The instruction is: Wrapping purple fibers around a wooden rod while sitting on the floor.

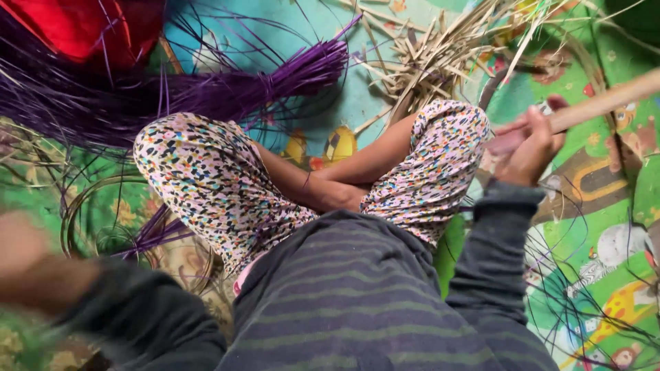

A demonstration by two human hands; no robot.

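My right hand (529, 141) is closed around a pale wooden stick (605, 102) that runs up to the right edge of the view, just right of my right knee. My left hand (19, 244) is a blur at the far left edge, above my dark grey sleeve; its fingers cannot be made out. I sit cross-legged in speckled multicoloured trousers (206, 178) and a grey striped top. A tied bundle of purple strips (275, 79) lies on the mat beyond my left knee.
A heap of pale straw-coloured strips (440, 48) lies ahead on the colourful cartoon floor mat (591, 227). A red cloth object (82, 27) sits at top left. Coiled cane rings (103, 220) and loose purple strands lie at left; thin dark strands scatter at right.
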